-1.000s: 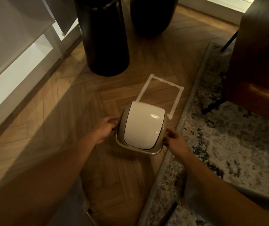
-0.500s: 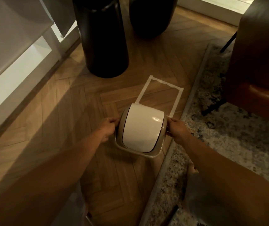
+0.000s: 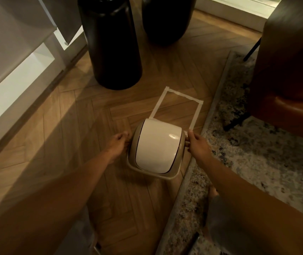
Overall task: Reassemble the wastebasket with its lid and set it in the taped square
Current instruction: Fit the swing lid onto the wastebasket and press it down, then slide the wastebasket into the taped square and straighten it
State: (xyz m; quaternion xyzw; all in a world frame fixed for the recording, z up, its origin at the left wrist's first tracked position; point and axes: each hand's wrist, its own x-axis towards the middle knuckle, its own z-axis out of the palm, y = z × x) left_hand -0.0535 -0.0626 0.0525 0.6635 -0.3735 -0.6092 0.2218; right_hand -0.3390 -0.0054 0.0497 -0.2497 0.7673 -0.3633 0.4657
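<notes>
A small beige wastebasket [image 3: 152,172] with its white swing lid [image 3: 158,144] fitted on top stands on the wooden floor. It covers the near edge of the taped square [image 3: 178,92]. My left hand [image 3: 118,144] grips its left side and my right hand [image 3: 196,142] grips its right side. The basket's body below the lid frame is hidden from above.
Two tall black vases [image 3: 112,43] stand on the floor just beyond the square. A patterned rug [image 3: 257,153] borders the square on the right, with a brown leather chair [image 3: 290,70] on it. A white cabinet [image 3: 9,70] runs along the left.
Both hands have carried the wastebasket forward, toward the taped square. My right hand has shifted from the near right corner up to the middle of the right side.
</notes>
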